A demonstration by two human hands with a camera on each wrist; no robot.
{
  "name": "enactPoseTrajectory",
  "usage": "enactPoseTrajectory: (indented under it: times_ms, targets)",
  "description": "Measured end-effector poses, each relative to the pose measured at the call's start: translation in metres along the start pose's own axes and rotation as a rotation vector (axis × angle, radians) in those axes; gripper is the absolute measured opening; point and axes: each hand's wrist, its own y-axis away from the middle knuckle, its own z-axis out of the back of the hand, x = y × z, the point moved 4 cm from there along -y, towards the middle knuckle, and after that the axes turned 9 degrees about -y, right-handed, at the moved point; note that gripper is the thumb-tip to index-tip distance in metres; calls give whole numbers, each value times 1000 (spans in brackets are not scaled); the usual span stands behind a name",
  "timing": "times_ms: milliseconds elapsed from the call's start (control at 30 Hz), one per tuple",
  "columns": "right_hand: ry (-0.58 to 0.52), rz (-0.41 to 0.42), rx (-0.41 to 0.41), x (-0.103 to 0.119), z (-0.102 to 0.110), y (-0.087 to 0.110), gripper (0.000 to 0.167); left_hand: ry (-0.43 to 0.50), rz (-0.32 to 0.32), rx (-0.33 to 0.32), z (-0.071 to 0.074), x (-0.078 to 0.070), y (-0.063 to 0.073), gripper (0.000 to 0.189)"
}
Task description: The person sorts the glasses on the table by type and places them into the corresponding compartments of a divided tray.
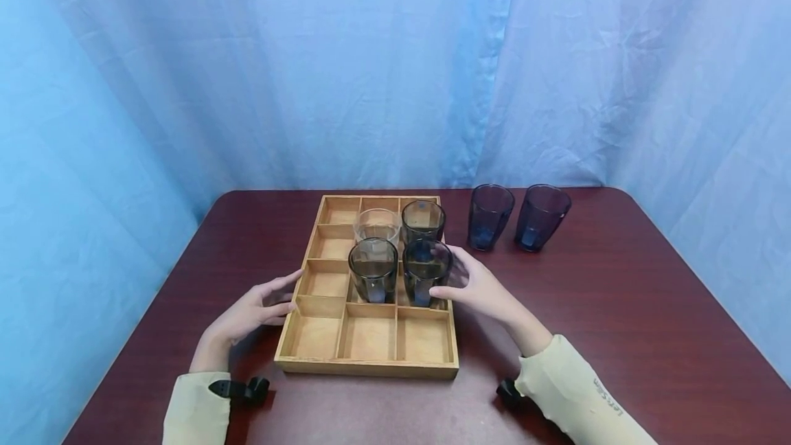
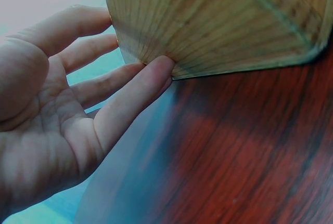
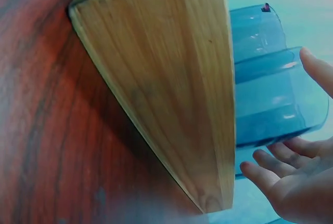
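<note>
A wooden tray (image 1: 368, 367) with square compartments lies on the table, its long side running away from me. My right hand (image 1: 478, 287) is spread about a dark tinted glass (image 1: 426, 270) standing in a right-column compartment. Its thumb overlaps the front of the glass, and the other fingers lie along the right side. In the right wrist view the fingertips (image 3: 255, 164) are right at the wall of the glass (image 3: 276, 99). My left hand (image 1: 250, 311) touches the left side of the tray with loosely extended fingers; the thumb (image 2: 161, 68) rests at its lower edge.
Beside the handled glass stands another dark glass (image 1: 373, 273). Behind them in the tray are a clear glass (image 1: 377, 225) and a third dark one (image 1: 423, 218). Two blue-purple glasses (image 1: 490, 218) stand on the table (image 1: 618, 307) at the back right. Blue curtains (image 1: 371, 74) surround the table.
</note>
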Motion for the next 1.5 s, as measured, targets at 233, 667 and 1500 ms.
enactPoseTrajectory:
  times_ms: [233,667,1500]
  targets:
    - [42,-8,0,0,11,6,78,0,0,1,1,0,0,71]
    - [42,116,-110,2,48,11,62,-14,-16,-1,2,-3,2,70]
    - [120,402,-632,8,103,24,50,-2,0,-7,1,1,-1,70]
